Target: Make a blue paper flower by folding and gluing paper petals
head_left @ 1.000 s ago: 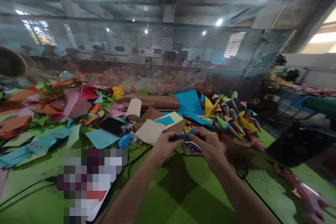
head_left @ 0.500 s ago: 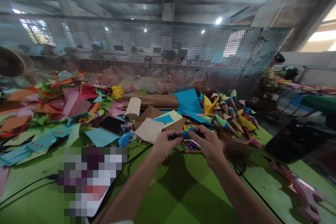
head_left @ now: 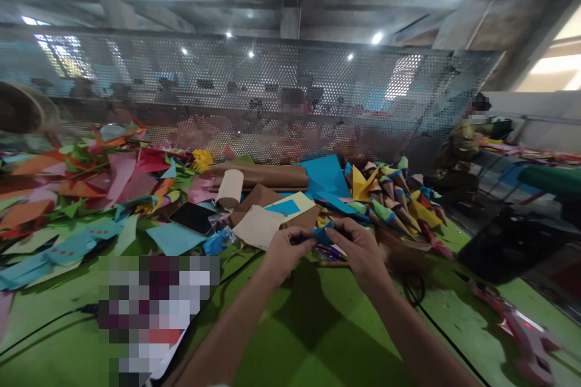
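A small blue piece of paper (head_left: 323,234) is pinched between my two hands above the green table (head_left: 313,326). My left hand (head_left: 287,249) grips its left end with thumb and fingers. On its other side my right hand (head_left: 358,247) presses it between thumb and fingertips. The paper looks folded or curled, though the fingers hide part of it. Just below lie purple pens (head_left: 330,251) and a brown stick (head_left: 333,264). Behind my left hand rests a cream sheet (head_left: 258,227), near a pale yellow sheet with a blue rectangle (head_left: 285,207).
Coloured paper scraps (head_left: 122,175) heap up at left, near a dark phone (head_left: 190,218). Paper cones (head_left: 394,193) pile up at right rear. A pink glue gun (head_left: 521,326) lies at right with a black cable (head_left: 442,326). A perforated metal screen (head_left: 272,84) stands behind; a person (head_left: 463,139) is far right.
The fingers have shifted slightly on the blue paper, and more of it shows between my hands. Both arms stay nearly in place.
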Motion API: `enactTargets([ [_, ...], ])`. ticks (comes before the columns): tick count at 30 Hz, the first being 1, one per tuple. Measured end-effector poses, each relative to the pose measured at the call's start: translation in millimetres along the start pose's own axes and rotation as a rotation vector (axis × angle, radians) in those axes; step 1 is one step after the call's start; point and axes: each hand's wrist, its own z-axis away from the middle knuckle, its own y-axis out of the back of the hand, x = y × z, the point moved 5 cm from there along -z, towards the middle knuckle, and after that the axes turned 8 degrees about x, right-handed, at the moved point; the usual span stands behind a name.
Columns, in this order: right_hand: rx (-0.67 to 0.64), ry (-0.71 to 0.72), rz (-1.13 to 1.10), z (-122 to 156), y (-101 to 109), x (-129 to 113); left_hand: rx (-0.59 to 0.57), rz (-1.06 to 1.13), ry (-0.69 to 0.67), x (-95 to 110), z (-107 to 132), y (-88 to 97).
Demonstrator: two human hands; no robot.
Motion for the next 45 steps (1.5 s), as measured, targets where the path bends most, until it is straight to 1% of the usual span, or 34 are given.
enactTargets([
  [3, 0.001, -0.047, -0.062, -0.6, -0.6, 0.8, 0.032, 0.006, 0.011, -3.3, -1.7, 2.1],
  [6, 0.044, -0.102, -0.076, -0.6, 1.0, 2.0, 0.055, 0.024, 0.031, -7.7, -3.0, 4.1],
  [9, 0.090, -0.078, -0.008, -1.0, 3.6, 1.5, 0.047, 0.065, 0.058, -9.9, -3.3, 4.3],
  [11, 0.096, -0.051, 0.006, -1.6, 4.3, 1.4, 0.046, 0.080, 0.069, -9.9, -3.3, 4.4],
  [16, 0.071, -0.032, -0.015, -2.9, 4.1, 3.0, 0.061, 0.065, 0.076, -9.8, -3.2, 5.2],
  [21, 0.056, -0.041, -0.029, -2.8, 2.5, 0.5, 0.048, 0.098, 0.086, -10.6, -2.2, 4.2],
  [33, 0.049, -0.051, -0.022, -1.9, 1.5, 0.4, 0.052, 0.119, 0.072, -10.3, -2.5, 4.3],
  [40, 0.069, -0.036, -0.010, -2.8, 3.2, 1.0, 0.062, 0.072, 0.072, -11.3, -3.1, 5.7],
  [45, 0.049, -0.028, -0.026, -4.2, 1.4, 2.0, 0.074, 0.075, 0.072, -11.8, -2.8, 6.1],
])
